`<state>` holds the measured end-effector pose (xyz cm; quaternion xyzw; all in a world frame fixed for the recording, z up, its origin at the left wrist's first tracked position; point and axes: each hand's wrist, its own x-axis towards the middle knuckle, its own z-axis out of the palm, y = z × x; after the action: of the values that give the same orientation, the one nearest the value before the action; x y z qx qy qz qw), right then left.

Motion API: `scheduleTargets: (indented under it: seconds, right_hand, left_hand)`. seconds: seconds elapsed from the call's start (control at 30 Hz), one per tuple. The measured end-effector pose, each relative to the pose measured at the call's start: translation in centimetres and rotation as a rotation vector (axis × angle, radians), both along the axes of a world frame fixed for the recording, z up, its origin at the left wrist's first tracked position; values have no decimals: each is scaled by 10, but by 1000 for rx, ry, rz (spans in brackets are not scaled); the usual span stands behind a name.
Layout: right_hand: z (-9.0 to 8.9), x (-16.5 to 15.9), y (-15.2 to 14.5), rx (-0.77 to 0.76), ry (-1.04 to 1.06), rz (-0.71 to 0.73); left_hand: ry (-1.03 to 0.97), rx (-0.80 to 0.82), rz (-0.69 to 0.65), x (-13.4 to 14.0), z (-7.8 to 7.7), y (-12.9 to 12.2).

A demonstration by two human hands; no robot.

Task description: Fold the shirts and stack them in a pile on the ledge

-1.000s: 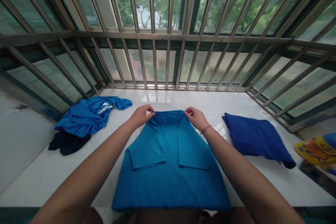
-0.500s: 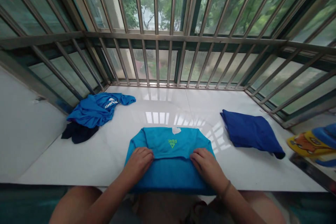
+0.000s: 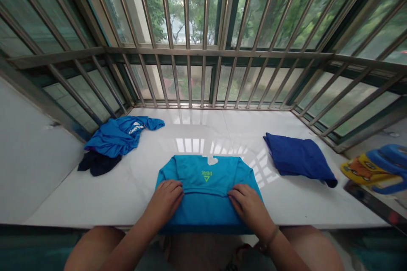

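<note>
At far left, on a white ledge (image 3: 60,207) below metal window bars (image 3: 219,53): a crumpled bright-blue T-shirt (image 3: 116,139) with white print, partly over a dark navy cloth (image 3: 100,164). Next, the left hand (image 3: 167,197), fingers together and curled, closed with no visible gap on the left end of a folded edge; thumb mostly hidden. At centre, by the ledge's near side, a turquoise PEAK shirt (image 3: 207,184), one panel doubled over, lettering upside down from this viewpoint. Panel longer side to side than front to back, stretching from both sets of fingertips away toward the bars. Then the right hand (image 3: 249,203), above a thin wristband (image 3: 274,233), closed likewise on the edge's opposite end; neither hand clearly nearer to the shirt. Farther right, well apart, a folded royal-blue garment (image 3: 297,156). At far right, a yellow-and-blue cup (image 3: 377,165) by a dark box (image 3: 365,198), contact unclear.
</note>
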<state>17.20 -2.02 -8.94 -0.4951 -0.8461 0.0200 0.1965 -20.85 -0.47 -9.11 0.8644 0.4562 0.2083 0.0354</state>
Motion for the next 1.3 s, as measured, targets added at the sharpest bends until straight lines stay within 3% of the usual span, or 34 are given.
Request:
scheduleTargets:
  seconds: [0.13,0.27,0.43,0.53,0.67,0.77,0.9,1.1,1.2,1.3]
  right_hand:
    - [10,4,16,29,35,-78]
    - [23,3,54,55,8,-156]
    - [40,3,112,-171,-86,-291]
    - [45,13,145,-309,-134,-280]
    - [49,27,177,-505,-172,-207]
    - [52,31,193,-562,-168,-169]
    - [61,29,216,-513,-149,-223]
    - [91,20,256,-269,-86,-375]
    - [105,21,263,-161,-59,-398]
    - [108,25,257,-93,-49,-392]
  left_hand:
    - [-95,49,70,12,6,6]
    - [-112,48,107,21,16,48]
    - [43,-270,237,7,35,125]
    - [109,-429,191,-9,43,162]
    - [172,-611,117,-22,48,188]
    - [184,-674,92,-25,53,202]
    - [178,-662,114,-22,70,230]
    - [106,-400,280,-10,111,277]
    - [61,-294,301,-6,128,275]
    - [29,-251,280,-6,133,252]
